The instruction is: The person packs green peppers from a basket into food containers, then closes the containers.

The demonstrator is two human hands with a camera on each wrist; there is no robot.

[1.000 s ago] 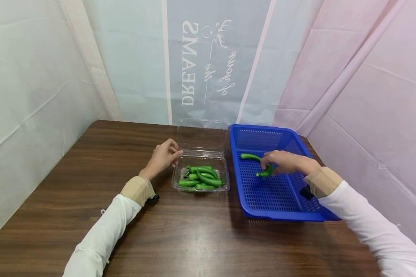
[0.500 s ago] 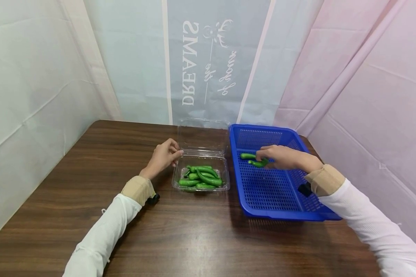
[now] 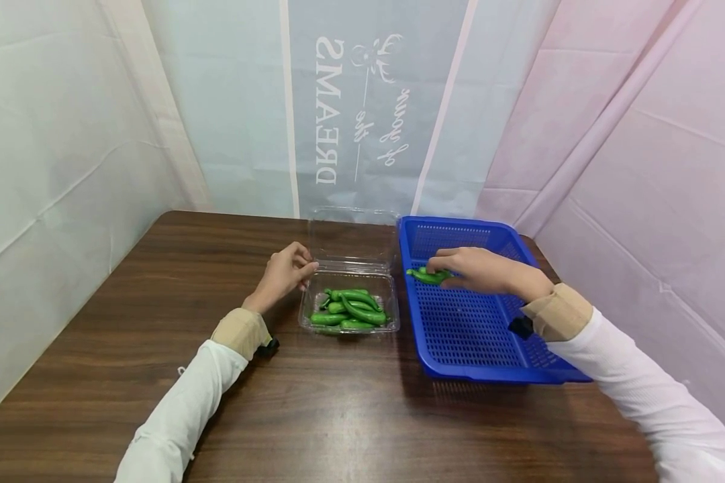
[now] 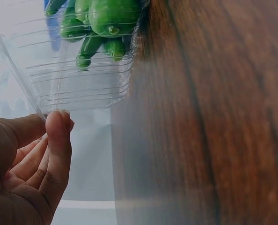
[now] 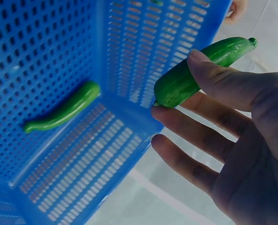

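My right hand (image 3: pixel 483 272) pinches a green pepper (image 5: pixel 174 84) between thumb and fingers, above the blue basket (image 3: pixel 421 339) in the head view. Another green pepper (image 5: pixel 66 110) lies on the basket's floor by a corner, apart from the hand in the right wrist view. My left hand (image 3: pixel 282 275) pinches the back left edge of a clear plastic clamshell box (image 3: pixel 391 290), its fingertips at the hinge. Several green peppers (image 3: pixel 365 313) are piled inside the box. The transparent lid (image 3: pixel 353 235) stands raised behind it.
Both containers rest on a dark brown wooden table (image 3: pixel 332 416), the basket close to the box's right side. A printed cloth (image 3: pixel 235 134) hangs behind the table, and pale sheets hang at both sides.
My right hand has carried its pepper to the left and slightly away, towards the basket's left wall. The left hand and the clamshell box have stayed in place.
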